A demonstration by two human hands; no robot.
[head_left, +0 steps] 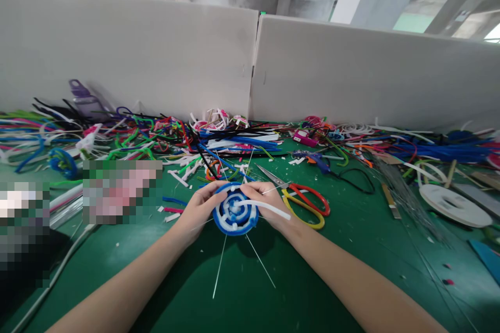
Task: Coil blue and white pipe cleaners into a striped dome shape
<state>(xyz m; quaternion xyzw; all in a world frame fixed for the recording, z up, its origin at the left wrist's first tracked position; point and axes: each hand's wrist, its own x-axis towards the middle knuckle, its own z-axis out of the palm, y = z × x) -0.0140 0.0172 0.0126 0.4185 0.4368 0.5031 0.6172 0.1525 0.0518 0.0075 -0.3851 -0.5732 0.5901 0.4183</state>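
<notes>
Between my two hands is a round blue and white pipe-cleaner coil [235, 209], its face turned up toward me. Thin stiff wires stick out from it on several sides, and a loose white pipe-cleaner end [269, 206] reaches to the right across my right hand. My left hand [203, 207] grips the coil's upper left rim, thumb on top. On the upper right rim, my right hand [266, 199] pinches it; its fingertips are partly hidden behind the coil. Scissors [307, 203] with red and yellow handles lie just right of my right hand, blades pointing up and left.
Heaps of coloured pipe cleaners [242, 140] line the back of the green table [187, 291] before a white partition [128, 52]. A purple bottle [86, 100] stands at back left. To the right are a glue gun [318, 161], a white spool [455, 205] and loose wires [406, 192].
</notes>
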